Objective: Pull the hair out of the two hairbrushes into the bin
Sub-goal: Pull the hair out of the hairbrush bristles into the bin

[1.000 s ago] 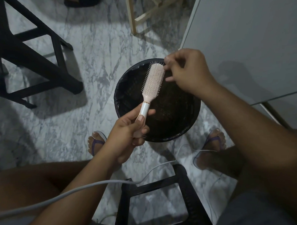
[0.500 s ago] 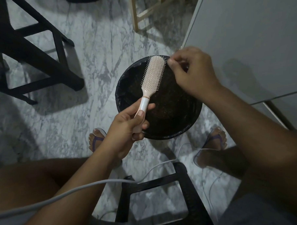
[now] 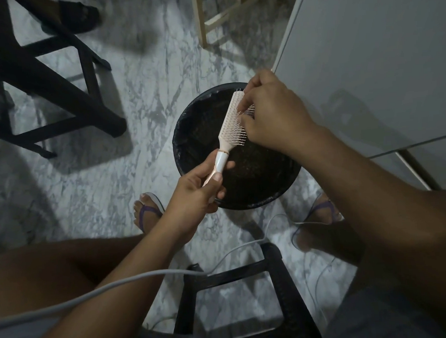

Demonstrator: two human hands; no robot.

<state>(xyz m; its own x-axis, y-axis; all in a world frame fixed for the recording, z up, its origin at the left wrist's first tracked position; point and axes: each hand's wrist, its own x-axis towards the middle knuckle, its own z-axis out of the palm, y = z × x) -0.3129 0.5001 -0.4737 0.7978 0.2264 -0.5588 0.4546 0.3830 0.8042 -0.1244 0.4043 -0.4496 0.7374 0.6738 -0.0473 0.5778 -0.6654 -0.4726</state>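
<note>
Bristles of a pale pink plastic paddle hairbrush (image 3: 231, 122) are pinched between the fingertips of the right hand (image 3: 271, 118), which is laid over the upper half of the brush head. The white and pink handle is clasped in the left hand (image 3: 197, 193), thumb along its top. The hairbrush is held tilted, directly above the open mouth of a round black bin (image 3: 189, 124) set on the grey-veined marble floor (image 3: 141, 78). A grey cable (image 3: 144, 275) is draped across the left forearm, above a black plastic stool (image 3: 236, 273).
</note>
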